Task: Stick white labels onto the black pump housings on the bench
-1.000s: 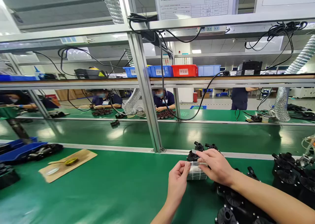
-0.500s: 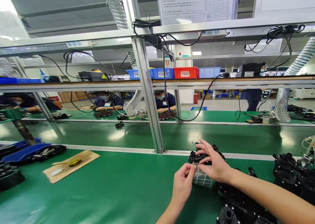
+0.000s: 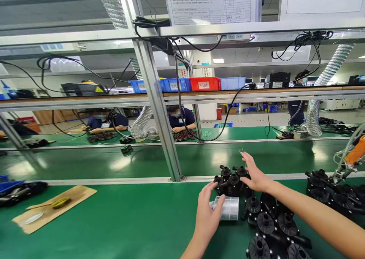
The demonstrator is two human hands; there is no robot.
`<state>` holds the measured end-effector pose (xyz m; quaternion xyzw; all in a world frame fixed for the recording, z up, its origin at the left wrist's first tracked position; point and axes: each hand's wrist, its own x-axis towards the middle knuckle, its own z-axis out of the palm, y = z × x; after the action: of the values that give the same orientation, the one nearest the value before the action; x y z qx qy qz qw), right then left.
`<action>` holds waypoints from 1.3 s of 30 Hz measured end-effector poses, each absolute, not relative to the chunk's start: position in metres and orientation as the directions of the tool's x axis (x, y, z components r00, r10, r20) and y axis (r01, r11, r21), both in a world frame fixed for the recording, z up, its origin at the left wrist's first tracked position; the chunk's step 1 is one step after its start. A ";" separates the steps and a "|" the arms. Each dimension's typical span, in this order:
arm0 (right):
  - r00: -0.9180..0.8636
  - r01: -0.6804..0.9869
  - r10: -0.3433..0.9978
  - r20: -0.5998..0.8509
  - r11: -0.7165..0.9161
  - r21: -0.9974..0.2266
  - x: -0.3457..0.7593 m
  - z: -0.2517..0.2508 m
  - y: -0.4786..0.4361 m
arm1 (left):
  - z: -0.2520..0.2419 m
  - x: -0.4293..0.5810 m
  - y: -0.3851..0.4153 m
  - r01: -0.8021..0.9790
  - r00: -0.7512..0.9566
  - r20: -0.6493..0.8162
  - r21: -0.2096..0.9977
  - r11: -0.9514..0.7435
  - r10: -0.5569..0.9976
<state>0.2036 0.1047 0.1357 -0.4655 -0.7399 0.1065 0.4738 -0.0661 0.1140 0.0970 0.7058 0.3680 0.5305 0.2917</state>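
Observation:
My left hand (image 3: 207,209) grips the left end of a small clear roll of labels (image 3: 228,208) lying on its side on the green mat (image 3: 128,221). My right hand (image 3: 254,172) is raised over a cluster of black round pump parts (image 3: 232,180). Its fingers point up and away, pinched together, and a thin clear label sliver (image 3: 242,151) shows at the tips. More black pump parts (image 3: 268,228) lie under my right forearm.
An aluminium frame post (image 3: 159,122) stands just behind the mat. A cardboard piece (image 3: 54,209) with a yellow-green item lies at left, and dark parts (image 3: 19,188) beyond it. More black parts (image 3: 327,183) and an orange tool (image 3: 356,152) sit at right. Other people (image 3: 179,118) work across the belt.
My right hand left the roll and moved up and away over the black parts. My left hand lowered the roll onto the mat. The view shifted slightly to the right.

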 end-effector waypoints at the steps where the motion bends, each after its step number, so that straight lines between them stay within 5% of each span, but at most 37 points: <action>1: -0.099 0.605 0.805 0.585 0.516 -0.607 0.206 0.130 0.105 | 0.096 -0.065 0.112 0.206 0.197 0.545 0.790 -0.577 0.815; 7: 0.006 0.609 0.824 0.567 0.446 -0.655 0.196 0.126 0.100 | 0.090 -0.057 0.103 0.119 0.331 0.553 0.780 -0.615 0.765; 15: -0.025 0.377 0.692 0.722 0.675 -0.634 0.151 0.203 0.061 | 0.093 -0.051 0.092 -0.106 0.366 0.470 0.879 -0.466 0.803; 20: 0.029 0.068 0.812 0.583 0.580 -0.811 0.119 0.219 0.058 | 0.104 -0.053 0.076 -0.350 0.487 0.276 0.931 -0.104 0.828; 25: 0.242 0.165 0.702 0.670 0.651 -0.741 0.122 0.208 0.058 | 0.112 -0.053 0.073 -0.532 0.429 0.109 0.833 0.154 0.897; 39: -0.108 0.106 0.798 0.592 0.602 -0.792 0.105 0.167 0.047 | 0.110 -0.049 0.062 -0.532 0.365 0.090 0.837 0.128 0.927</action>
<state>0.1050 0.0467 0.1670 -0.3317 -0.6819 0.2986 0.5795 -0.0493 0.0621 0.1099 0.4176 0.2366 0.5115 0.7127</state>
